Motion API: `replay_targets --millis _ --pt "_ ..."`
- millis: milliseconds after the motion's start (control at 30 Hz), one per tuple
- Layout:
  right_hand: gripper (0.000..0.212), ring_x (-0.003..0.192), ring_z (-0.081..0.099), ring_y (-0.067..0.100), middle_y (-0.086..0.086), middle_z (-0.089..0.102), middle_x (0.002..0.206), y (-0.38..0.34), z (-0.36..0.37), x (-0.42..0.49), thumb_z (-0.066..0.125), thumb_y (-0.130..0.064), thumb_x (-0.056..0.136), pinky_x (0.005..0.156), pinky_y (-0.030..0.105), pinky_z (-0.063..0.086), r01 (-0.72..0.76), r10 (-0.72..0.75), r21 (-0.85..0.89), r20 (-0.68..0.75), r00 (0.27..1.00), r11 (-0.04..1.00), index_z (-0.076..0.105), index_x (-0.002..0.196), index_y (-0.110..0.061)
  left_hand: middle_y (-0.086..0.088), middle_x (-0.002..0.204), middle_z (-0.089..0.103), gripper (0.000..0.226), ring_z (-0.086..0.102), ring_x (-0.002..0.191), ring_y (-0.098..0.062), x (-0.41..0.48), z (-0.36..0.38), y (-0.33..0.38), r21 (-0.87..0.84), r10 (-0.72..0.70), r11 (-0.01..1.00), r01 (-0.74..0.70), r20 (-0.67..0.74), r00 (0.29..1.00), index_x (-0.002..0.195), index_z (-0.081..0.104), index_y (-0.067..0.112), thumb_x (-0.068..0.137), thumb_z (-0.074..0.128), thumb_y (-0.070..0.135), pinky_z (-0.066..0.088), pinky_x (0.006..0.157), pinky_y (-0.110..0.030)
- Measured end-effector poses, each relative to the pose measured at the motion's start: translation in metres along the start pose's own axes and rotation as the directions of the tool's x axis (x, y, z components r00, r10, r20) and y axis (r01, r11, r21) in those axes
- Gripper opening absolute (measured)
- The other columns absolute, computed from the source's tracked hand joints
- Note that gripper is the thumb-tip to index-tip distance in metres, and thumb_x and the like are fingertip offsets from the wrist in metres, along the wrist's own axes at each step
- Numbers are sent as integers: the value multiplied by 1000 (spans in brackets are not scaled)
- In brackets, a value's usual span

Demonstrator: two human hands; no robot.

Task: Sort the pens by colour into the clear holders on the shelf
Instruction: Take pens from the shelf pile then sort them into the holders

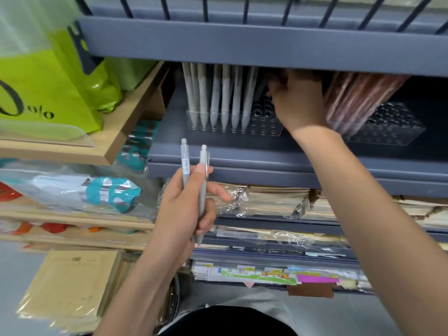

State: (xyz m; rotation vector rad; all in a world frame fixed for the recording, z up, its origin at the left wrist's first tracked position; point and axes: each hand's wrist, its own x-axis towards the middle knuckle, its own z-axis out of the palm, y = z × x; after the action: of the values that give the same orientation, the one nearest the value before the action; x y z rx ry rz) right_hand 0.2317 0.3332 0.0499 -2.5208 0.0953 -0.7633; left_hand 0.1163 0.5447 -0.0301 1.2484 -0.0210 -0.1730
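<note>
My left hand [188, 204] is closed around two grey pens [203, 180], held upright in front of the grey shelf's edge [242, 163]. On that shelf a clear holder [264, 127] carries several grey pens [225, 98] standing in its left holes; its right holes hold nothing. My right hand [297, 103] reaches in under the upper shelf, between this holder and a second clear holder [392, 129] with reddish-brown pens [351, 100] leaning in it. Its fingers are curled at the back, and I cannot see whether they hold a pen.
A lime-green paper bag [41, 93] stands on a wooden shelf [116, 146] to the left. Stacks of wrapped paper goods [274, 202] fill the shelves below. The upper grey shelf [242, 44] overhangs the holders closely. Tan envelopes [72, 282] lie at the lower left.
</note>
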Motion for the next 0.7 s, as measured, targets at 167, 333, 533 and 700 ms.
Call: replay_targets --millis 167,333,533,700 --pt "40 121 55 34 17 58 132 0 3 11 49 -20 96 102 43 44 -87 75 73 153 985 994 50 133 -6 -8 72 66 17 30 32 -12 2 -1 -1 -52 -19 998 20 23 1000 107 54 6 106 42 19 26 35 -16" --pt "35 110 60 33 18 61 123 3 8 14 51 -19 94 91 34 47 -80 70 83 126 990 993 54 127 -8 -3 81 69 18 42 39 -13 1 3 0 46 35 998 -38 64 997 105 66 23 101 50 31 33 37 -21" --pt "25 94 67 32 16 70 99 7 -1 4 54 -22 91 87 43 54 -152 141 200 66 988 968 65 107 -6 -10 91 75 33 35 34 -12 3 5 1 99 34 994 -43 93 995 103 52 8 97 51 40 28 35 -17" --pt "15 43 52 10 -1 68 60 -14 -21 -60 63 -15 90 39 22 41 -276 147 630 250 957 725 68 77 -20 -15 89 75 33 34 32 -11 6 7 1 39 29 999 -34 139 990 96 45 8 94 53 40 25 34 -17"
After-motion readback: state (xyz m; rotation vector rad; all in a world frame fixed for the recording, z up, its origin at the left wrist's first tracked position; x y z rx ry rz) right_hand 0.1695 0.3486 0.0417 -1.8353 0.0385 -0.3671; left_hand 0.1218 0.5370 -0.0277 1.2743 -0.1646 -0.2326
